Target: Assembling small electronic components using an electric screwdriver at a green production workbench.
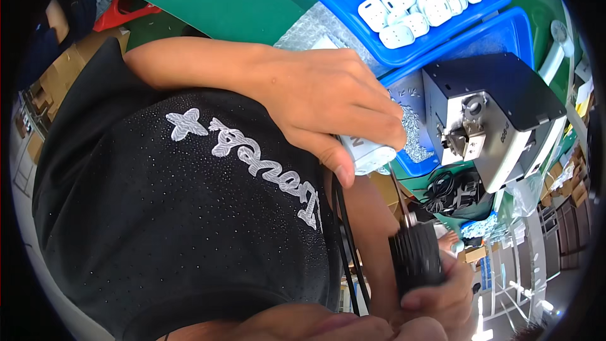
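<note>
Bent around a small white plastic housing [369,155], my left hand [334,98] grips it in front of my chest, thumb on the near side. The fingers cover much of the housing. Below and to the right, my right hand [445,293] is wrapped around a screwdriver [416,259] with a black ribbed handle, slightly blurred. Its thin metal shaft points up at the housing's lower right edge. Whether the tip touches the housing, I cannot tell.
A blue tray [372,47] holds many similar white housings [435,9]. Beside it, a blue bin [521,22] contains loose screws [413,132] and a black-and-silver screw feeder [499,113]. Clear bubble wrap [319,25] lies on the green table [208,0]. Black cables [442,189] hang nearby.
</note>
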The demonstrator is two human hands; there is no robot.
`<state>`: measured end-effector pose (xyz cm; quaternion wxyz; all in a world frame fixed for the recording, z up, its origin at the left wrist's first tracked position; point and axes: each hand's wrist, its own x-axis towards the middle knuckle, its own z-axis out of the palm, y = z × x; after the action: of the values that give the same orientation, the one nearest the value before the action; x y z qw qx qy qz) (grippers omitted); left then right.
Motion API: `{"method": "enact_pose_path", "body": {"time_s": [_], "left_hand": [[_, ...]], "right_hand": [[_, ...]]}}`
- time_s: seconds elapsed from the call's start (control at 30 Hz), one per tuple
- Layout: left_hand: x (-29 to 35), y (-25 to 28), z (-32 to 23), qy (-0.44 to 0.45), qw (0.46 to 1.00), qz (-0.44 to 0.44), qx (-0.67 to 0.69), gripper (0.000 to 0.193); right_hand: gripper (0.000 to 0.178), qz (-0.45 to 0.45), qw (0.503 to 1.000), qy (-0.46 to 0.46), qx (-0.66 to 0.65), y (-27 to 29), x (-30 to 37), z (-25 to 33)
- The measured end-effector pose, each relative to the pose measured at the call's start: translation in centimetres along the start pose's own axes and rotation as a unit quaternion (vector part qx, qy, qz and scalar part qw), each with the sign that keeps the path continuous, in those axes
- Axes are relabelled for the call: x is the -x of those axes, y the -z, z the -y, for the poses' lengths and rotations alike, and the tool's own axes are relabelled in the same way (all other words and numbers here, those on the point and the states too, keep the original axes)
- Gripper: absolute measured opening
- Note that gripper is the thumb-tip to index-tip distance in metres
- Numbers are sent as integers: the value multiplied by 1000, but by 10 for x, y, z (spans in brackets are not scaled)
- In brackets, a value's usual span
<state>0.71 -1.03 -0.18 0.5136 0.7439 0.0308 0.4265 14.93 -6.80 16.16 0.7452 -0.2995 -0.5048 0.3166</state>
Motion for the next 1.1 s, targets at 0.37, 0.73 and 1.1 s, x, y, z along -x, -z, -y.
{"method": "enact_pose_path", "body": {"time_s": [0.37,0.73,1.1], "left_hand": [[0,6,-11,-8,1000,15,17,50],[-57,134,-62,14,957,59,-283,38],[-180,314,172,132,667,356,-641,41]], "right_hand": [[30,97,978,-181,33,11,0,25],[76,-19,994,-102,-33,11,3,-34],[56,243,655,-262,666,-55,-7,-181]]}}
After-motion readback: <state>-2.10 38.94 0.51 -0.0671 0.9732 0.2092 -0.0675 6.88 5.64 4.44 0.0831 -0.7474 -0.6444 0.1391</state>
